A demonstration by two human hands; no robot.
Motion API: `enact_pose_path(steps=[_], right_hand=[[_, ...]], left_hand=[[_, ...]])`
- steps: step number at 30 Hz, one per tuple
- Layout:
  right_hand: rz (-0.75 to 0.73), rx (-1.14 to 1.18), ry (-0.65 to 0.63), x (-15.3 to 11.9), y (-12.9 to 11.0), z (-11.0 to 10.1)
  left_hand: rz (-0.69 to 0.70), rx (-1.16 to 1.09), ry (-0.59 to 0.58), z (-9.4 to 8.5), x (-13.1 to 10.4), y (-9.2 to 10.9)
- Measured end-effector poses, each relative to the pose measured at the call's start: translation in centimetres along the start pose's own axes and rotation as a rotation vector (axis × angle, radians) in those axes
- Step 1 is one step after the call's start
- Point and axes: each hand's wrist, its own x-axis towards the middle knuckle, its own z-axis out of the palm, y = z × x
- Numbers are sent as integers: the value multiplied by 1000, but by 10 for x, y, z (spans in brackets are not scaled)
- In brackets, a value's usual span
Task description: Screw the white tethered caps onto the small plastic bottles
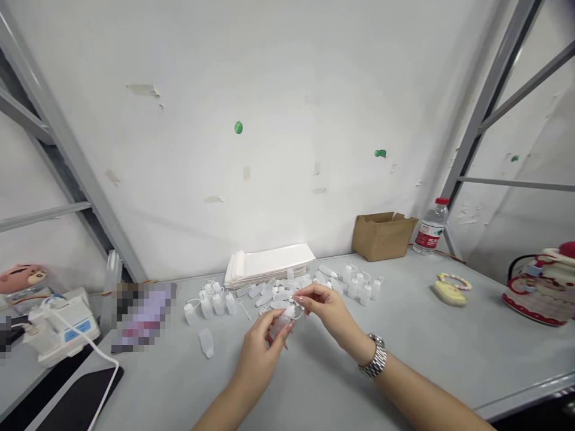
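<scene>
My left hand [265,347] is wrapped round a small translucent squeeze bottle [281,322], which tilts with its nozzle up and to the right. At the nozzle, the thumb and fingers of my right hand [321,302] pinch the bottle's small cap, mostly hidden by the fingertips. A thin strap loops beside the bottle neck. Behind my hands lies a loose pile of similar bottles [268,292]. Capped bottles stand upright in a group on the left [218,303] and another on the right [365,293]. One flat-lying bottle [206,343] rests left of my left hand.
Behind the pile, a stack of white flat boxes [274,263] lies against the wall. A cardboard box [384,238], a water bottle [431,228] and a yellow case [449,293] are to the right. A phone [78,401], cable and power strip [67,329] sit left.
</scene>
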Motion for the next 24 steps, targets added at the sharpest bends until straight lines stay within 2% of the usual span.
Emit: enact_pose_path(steps=[7,9,12,15,17,20,24], right_hand=[[-40,-103,-4,1,9,2],[-137,-215,-3,-1,10,2],[-403,-549,-41,-4,11,-1],[-701,-991,-160,-6,13,-3],[-843,-1233,-253,-5,14,-3],[-916,-1397,-330,-5,17,-2],[-906,-1442,-348,-5,20,-2]], left_hand=[[18,46,9,0,0,-3],[12,90,55,0,1,-5],[-11,158,112,0,4,-7],[-35,182,116,-1,5,-9],[-26,190,131,-2,6,-13],[19,217,160,-1,6,-21],[108,298,119,-1,7,-28]])
